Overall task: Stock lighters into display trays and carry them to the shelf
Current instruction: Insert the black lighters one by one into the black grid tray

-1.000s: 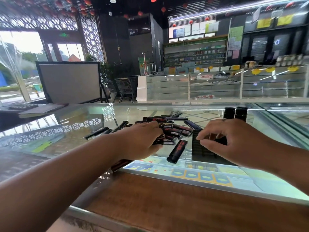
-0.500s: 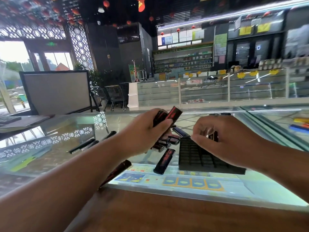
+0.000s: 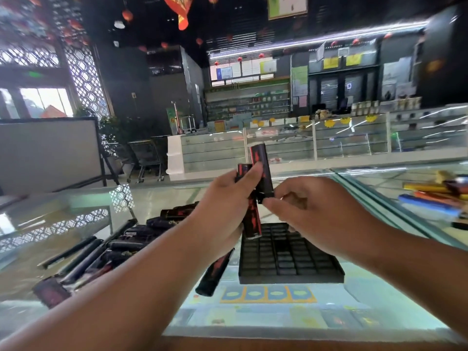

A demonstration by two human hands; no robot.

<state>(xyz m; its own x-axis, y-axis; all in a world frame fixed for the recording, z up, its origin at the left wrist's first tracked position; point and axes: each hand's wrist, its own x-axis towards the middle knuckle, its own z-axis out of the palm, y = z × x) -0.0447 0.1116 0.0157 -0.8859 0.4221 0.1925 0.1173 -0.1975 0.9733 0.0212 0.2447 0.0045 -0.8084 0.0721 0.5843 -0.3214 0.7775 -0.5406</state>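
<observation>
**Lighters heaped on the desk, two raised over the tray**

Both hands are up in front of the camera, above the far edge of the black tray. The left hand grips a black-and-red lighter, the second lighter, with its fingers curled round it. Its lower end hangs down towards the tray without touching it, and its upper end shows above the knuckles. The right hand pinches the bottom end of the upright lighter between thumb and forefinger. That lighter stands nearly vertical, tilted a little to the left, just beside the one in the left hand, and the left forefinger tip lies against its side.

The tray sits flat on the glass desk below the hands, its grid of small compartments facing up. A loose lighter lies at a slant just to the left of the tray, partly hidden by the left forearm. The heap of dark lighters spreads across the glass farther left, some crossing one another. On the glass at the far right lie coloured sticks, too blurred to identify.
</observation>
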